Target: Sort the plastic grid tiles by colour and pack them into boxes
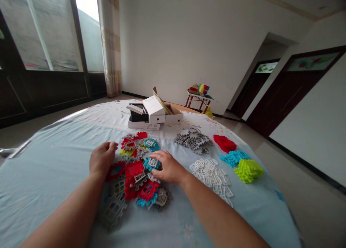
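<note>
Mixed pile: toy pieces (134, 168) in red, blue, lime, white and gray lie overlapped in a loose heap between the 2 forearms, at the near side of the tabletop (62, 190), probably set there for easy reach by either hand.
Blue piece: the toothed blue piece (146, 164) sits on the heap's right side with a white window piece (152, 163) over its middle.
Right grip: the right hand (171, 167) has thumb and fingers spread to either side of that blue piece; I cannot tell whether it is pinched.
Left grip: the left hand (102, 158) is curled at the heap's left edge; its palm is hidden, so I cannot tell whether it holds anything.
White group: flat window frames (212, 176) lie loosely spread right of the right hand.
Gray group: gray pieces (194, 140) are heaped just beyond the frames.
Colour stacks: the red stack (225, 143), blue stack (235, 158) and lime stack (248, 171) stand at the far right, seemingly arranged by colour to keep like with like.
Boxes: open cartons (154, 109) stand at the far edge, perhaps to leave room nearby.
</note>
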The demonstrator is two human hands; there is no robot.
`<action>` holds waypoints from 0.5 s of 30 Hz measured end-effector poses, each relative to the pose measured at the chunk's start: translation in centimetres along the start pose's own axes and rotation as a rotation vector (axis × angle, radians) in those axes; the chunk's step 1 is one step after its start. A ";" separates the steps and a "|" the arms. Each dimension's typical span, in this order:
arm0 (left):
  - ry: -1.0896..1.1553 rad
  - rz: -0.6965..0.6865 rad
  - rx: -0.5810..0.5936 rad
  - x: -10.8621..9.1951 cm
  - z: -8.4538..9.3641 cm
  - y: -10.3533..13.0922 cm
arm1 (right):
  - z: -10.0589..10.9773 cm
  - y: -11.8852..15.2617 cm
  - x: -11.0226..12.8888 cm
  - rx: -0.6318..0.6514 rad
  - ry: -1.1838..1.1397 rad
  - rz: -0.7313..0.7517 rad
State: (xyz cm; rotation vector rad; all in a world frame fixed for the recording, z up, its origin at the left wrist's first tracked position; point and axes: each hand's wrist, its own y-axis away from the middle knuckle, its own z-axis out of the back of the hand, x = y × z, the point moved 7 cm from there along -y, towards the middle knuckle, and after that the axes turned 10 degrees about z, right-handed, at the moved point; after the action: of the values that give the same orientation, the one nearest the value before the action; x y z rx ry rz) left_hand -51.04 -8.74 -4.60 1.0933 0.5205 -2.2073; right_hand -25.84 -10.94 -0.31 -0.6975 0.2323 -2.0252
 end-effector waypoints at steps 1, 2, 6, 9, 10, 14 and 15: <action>0.003 0.002 0.000 0.0 0.0 0.0 | 0.0 0.4 0.1 0.021 0.001 0.013; 0.004 0.003 0.003 0.0 0.0 0.0 | 0.0 0.6 0.1 0.041 0.002 0.022; -0.005 0.003 0.020 0.0 -0.1 0.0 | -0.2 1.2 0.5 0.080 0.031 0.052; -0.011 -0.001 0.017 0.1 0.0 -0.1 | -0.1 1.3 0.9 0.062 0.058 0.081; -0.012 -0.003 0.015 0.1 -0.1 -0.1 | 0.0 1.4 1.0 0.052 0.060 0.088; -0.024 -0.013 0.003 0.0 -0.1 -0.2 | 0.4 1.7 1.0 0.005 0.022 0.087; -0.030 -0.016 -0.001 0.0 -0.1 -0.3 | 0.5 1.8 1.0 -0.011 0.006 0.086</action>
State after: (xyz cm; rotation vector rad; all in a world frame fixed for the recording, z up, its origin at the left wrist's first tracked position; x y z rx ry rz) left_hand -51.17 -8.50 -4.65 1.0570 0.5182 -2.2337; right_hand -24.64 -12.67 -0.33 -0.6771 0.2723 -1.9460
